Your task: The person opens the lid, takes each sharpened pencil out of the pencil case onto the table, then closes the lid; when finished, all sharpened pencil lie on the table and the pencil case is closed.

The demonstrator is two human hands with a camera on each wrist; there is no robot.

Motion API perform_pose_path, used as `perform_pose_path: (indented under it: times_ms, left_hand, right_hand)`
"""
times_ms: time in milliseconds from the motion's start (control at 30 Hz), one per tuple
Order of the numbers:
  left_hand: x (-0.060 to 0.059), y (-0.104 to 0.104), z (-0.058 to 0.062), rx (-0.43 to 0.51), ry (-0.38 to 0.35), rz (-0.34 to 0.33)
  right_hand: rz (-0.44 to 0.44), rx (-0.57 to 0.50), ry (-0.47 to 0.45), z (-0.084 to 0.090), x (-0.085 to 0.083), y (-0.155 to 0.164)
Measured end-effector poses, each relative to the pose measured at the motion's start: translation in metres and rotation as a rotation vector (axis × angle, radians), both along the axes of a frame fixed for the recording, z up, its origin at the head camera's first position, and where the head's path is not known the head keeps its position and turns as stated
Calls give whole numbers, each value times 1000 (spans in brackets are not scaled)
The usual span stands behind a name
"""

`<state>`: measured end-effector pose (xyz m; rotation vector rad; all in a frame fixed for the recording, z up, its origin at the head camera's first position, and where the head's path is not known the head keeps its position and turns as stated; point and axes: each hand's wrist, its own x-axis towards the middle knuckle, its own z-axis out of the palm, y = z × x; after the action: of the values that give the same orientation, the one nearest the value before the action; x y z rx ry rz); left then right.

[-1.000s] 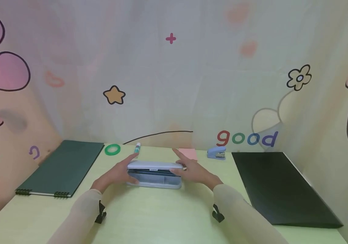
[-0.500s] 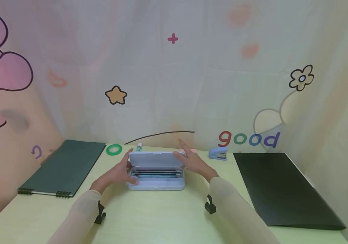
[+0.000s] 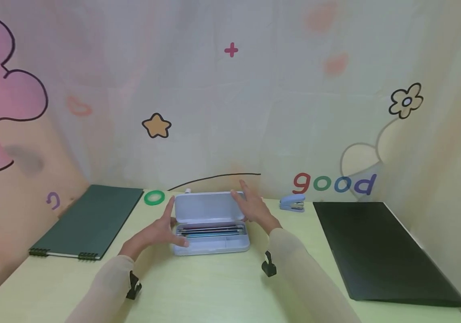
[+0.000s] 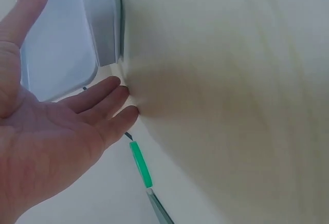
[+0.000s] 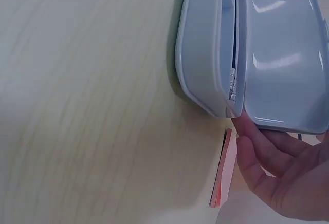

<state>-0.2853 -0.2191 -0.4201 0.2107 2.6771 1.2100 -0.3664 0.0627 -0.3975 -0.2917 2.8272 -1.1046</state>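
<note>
A pale blue pencil case (image 3: 211, 244) lies on the table with its lid (image 3: 209, 207) raised and tilted back. Several pencils (image 3: 212, 231) lie in its rear compartment; the front compartment shows no contents. At the case's left end, my left hand (image 3: 155, 232) rests its thumb on the front part, its other fingers spread beside and behind the case. My right hand (image 3: 253, 210) is at the right end, thumb against the lid's upper right corner and index finger pointing up. In the right wrist view, its lower fingers (image 5: 272, 154) reach the case's hinge corner.
A dark green spiral sketchbook (image 3: 89, 222) and a green tape roll (image 3: 154, 198) lie left. A blue stapler (image 3: 292, 203) and a large black folder (image 3: 380, 251) are on the right. Pink sticky notes (image 5: 224, 170) lie behind the case. A glue stick cap (image 3: 188, 191) peeks above the lid.
The lid has swung up and back from nearly closed, showing the pencils. My right hand has risen with it, while my left hand has stayed at the left end.
</note>
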Motion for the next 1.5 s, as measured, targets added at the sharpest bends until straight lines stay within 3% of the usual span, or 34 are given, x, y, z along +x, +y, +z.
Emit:
perform_pose_path:
  times_ms: [300, 533, 867, 1133, 1267, 1400, 1500]
  left_hand:
    - [6, 3, -4, -63, 35, -69]
    - [7, 6, -4, -224, 39, -104]
    - [-3, 1, -3, -329, 35, -154]
    - [-9, 12, -5, -377, 35, -141]
    - [-10, 13, -7, -394, 16, -130]
    - [-10, 12, -8, -407, 8, -125]
    - [-9, 13, -7, -403, -4, -120]
  right_hand:
    - [-69, 43, -33, 1, 2, -1]
    - [-67, 58, -34, 0, 5, -3]
    - [-51, -25, -169, 3, 11, 10]
    - [-69, -7, -152, 6, 7, 17]
    - [-47, 63, -68, 6, 6, 18]
    - [-53, 72, 128, 9, 6, 20]
    - [-9, 41, 271, 10, 9, 20]
